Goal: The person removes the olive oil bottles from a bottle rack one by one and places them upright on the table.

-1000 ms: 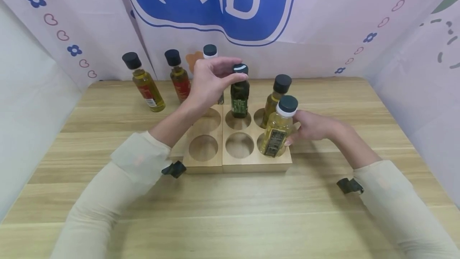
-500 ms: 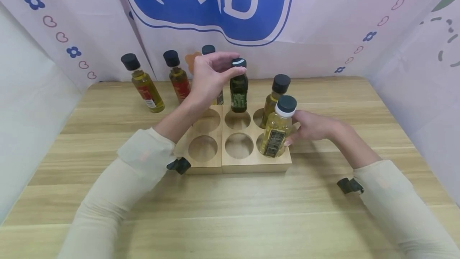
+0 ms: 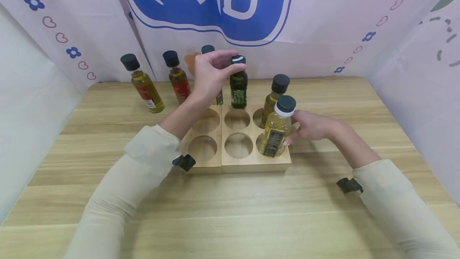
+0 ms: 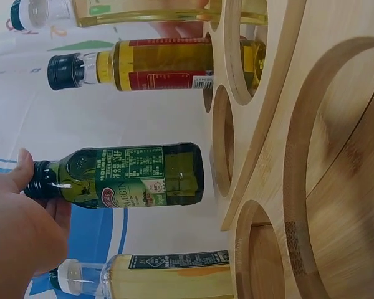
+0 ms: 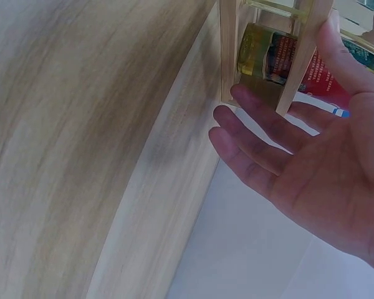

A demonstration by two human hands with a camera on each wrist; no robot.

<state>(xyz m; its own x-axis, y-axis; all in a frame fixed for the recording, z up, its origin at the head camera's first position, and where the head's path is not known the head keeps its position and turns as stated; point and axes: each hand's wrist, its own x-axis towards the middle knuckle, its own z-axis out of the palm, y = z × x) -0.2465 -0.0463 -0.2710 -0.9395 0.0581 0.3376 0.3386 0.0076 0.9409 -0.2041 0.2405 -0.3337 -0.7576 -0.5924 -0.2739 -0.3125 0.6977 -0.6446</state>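
Observation:
My left hand (image 3: 212,75) pinches the black cap of a dark green olive oil bottle (image 3: 238,91) between thumb and fingers. The bottle hangs upright over the back middle hole of the wooden bottle rack (image 3: 256,168); the left wrist view shows its base apart from the rack. My right hand (image 3: 310,126) rests at the rack's right end, next to a clear oil bottle (image 3: 274,135) in the front right hole. In the right wrist view its thumb (image 5: 340,59) lies at the top board and the other fingers extend loosely along the end. Behind the clear bottle stands a red-labelled oil bottle (image 4: 165,65).
Two red-labelled oil bottles, one at the far left (image 3: 146,91) and one nearer the rack (image 3: 179,85), stand on the wooden table (image 3: 230,219). A white-necked bottle (image 4: 168,274) is partly hidden behind my left hand. A printed cloth wall (image 3: 316,51) closes off the back.
My left hand has raised the dark green bottle, its base rising out of the back middle hole. The right hand and the other bottles stay in place.

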